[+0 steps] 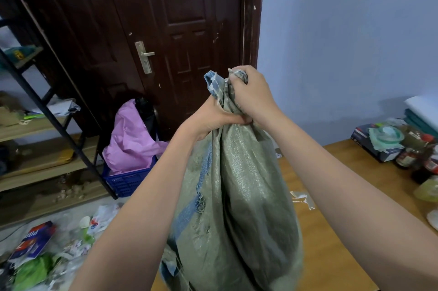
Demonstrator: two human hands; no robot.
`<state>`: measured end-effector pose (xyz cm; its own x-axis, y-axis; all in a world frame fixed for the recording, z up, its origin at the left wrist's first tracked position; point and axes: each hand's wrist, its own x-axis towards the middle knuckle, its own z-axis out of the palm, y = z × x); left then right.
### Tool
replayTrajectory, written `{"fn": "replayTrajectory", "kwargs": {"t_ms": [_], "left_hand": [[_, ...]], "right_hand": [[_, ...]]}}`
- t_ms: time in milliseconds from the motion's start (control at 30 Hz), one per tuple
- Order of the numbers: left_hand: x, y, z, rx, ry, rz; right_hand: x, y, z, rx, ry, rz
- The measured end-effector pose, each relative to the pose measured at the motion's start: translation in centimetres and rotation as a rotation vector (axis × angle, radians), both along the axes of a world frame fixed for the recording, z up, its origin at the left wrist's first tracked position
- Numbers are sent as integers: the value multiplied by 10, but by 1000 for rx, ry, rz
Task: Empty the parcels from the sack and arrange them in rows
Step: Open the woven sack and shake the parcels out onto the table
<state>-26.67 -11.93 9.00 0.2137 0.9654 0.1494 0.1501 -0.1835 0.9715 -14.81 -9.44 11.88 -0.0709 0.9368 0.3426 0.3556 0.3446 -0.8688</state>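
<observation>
Head view, one frame. Largest item: dark brown door (pixel 147 37), upper centre, closed, metal handle at mid-height. Pale blue wall fills the upper right.

Sack (pixel 237 196), grey-green woven plastic with frayed blue trim, hangs down the centre of the frame from its gathered neck to the bottom edge. Body bulges, so the parcels are judged to be inside; none are visible. Its lower part sits over the near edge of the wooden table (pixel 336 231), lower right; whether it rests on the table or hangs free cannot be told.

Shelf rack (pixel 47 124), left side, metal frame with wooden boards, holds papers and small clutter. Blue crate (pixel 125 181) with pink plastic stands at the foot of the door. Loose packaging litters the floor, lower left. Bottles and a box crowd the table's far right edge.

Left hand (pixel 213 117) is wrapped tightly round the neck of the sack from the left. Right hand (pixel 251 94) is fisted on the bunched top just above it. Both clamp the neck closed, probably to bear the weight and keep the mouth shut during lifting. Emptying not yet begun.
</observation>
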Motion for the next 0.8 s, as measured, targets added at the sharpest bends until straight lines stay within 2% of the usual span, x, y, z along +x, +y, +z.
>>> {"fn": "replayTrajectory", "kwargs": {"t_ms": [300, 367, 500, 567, 667, 800], "left_hand": [[-6, 7, -25, -17, -84, 290], [-8, 8, -31, -43, -139, 308], [-3, 12, -34, -96, -194, 354], [4, 13, -33, -105, -199, 372], [11, 10, -31, -71, -209, 333], [0, 4, -31, -85, -224, 87]], "right_hand": [[30, -7, 8, -109, -194, 221], [38, -6, -4, -182, -229, 222], [40, -6, -44, -372, -442, 345], [34, -10, -62, -417, -393, 391], [23, -12, -77, -384, -176, 369], [19, -4, -88, -332, -140, 254]]}}
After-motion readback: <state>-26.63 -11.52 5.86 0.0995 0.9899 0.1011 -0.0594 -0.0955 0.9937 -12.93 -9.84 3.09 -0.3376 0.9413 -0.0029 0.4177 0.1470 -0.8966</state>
